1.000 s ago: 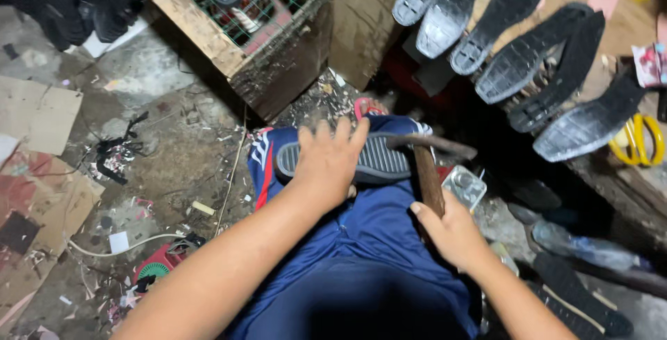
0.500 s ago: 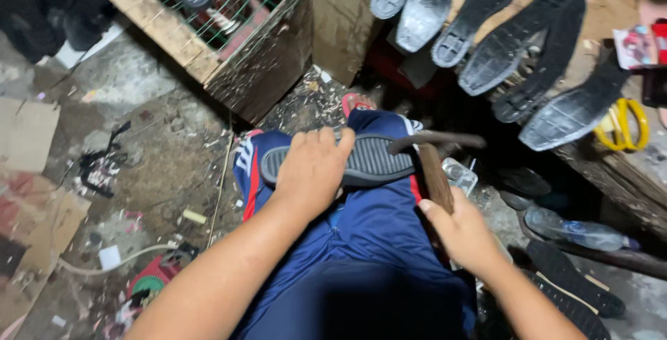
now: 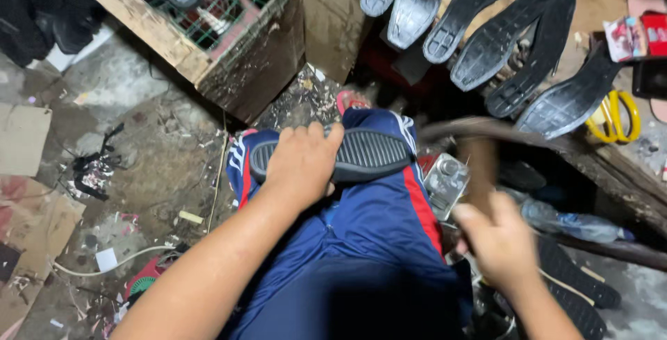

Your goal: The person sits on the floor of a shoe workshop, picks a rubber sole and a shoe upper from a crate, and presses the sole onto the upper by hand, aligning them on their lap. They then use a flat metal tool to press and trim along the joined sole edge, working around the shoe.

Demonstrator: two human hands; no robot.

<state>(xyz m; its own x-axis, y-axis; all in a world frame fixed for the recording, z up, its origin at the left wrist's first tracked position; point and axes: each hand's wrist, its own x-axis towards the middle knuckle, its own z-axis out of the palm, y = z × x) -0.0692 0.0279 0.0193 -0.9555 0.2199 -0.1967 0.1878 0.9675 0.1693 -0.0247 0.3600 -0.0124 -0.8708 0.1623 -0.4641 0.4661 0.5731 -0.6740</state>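
Down on the person's lap, a black ribbed shoe sole (image 3: 347, 154) lies across the knees of blue trousers with red and white side stripes (image 3: 361, 222). Its tread faces up. The left hand (image 3: 302, 163) lies flat on top of its left half, fingers spread over the far edge, pressing rather than gripping, so its grip is open and loose upon the sole. The right hand (image 3: 497, 243) is closed tight around the wooden handle of a hammer (image 3: 476, 166), which is blurred, its head raised just right of the sole. Beside the right knee stands a small metal can (image 3: 445, 180). Farther off, a row of black soles (image 3: 486, 27) leans against a wall, yellow scissors (image 3: 615, 117) lie to the right, and a wooden crate with wire mesh (image 3: 208, 27) stands on the littered floor (image 3: 139, 145).
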